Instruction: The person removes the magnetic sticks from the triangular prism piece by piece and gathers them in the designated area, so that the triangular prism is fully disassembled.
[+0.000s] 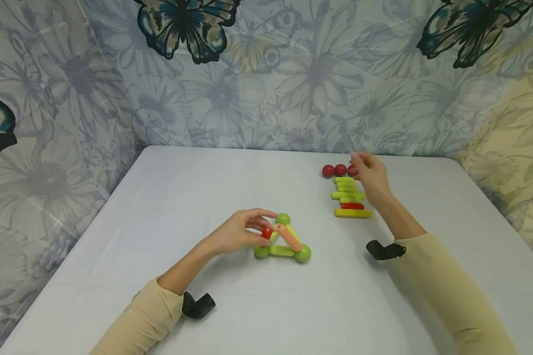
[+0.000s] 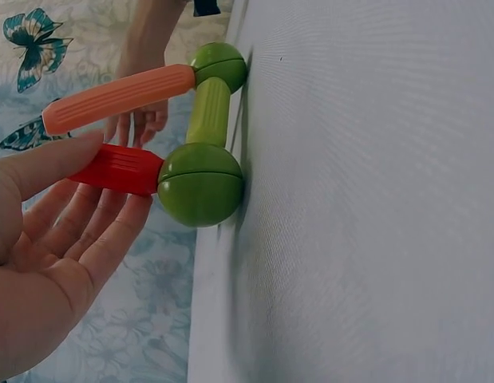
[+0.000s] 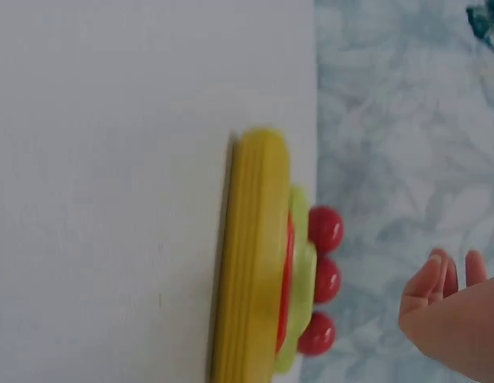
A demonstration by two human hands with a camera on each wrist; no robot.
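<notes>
Between thumb and fingers, my left hand [image 1: 240, 229] pinches a short red rod [image 2: 123, 169], which stands up from a green ball [image 2: 200, 183]. That ball is one corner of a triangle of three green balls and yellow-green rods [image 1: 282, 251] lying on the table. From another corner ball [image 1: 303, 253], a longer orange rod [image 1: 288, 237] slants upward. My right hand [image 1: 373, 175] hovers at the right end of a row of three red balls [image 1: 340, 170], partly covering the last one. In the right wrist view its fingers are loosely bent and nothing shows in them.
Below the red balls lies a column of loose rods: several yellow-green ones [image 1: 348, 195], a red one [image 1: 352, 206] and a longer yellow one [image 3: 250, 263]. A white cloth covers the table [image 1: 231, 182]. Patterned fabric [image 1: 266, 98] hangs behind it.
</notes>
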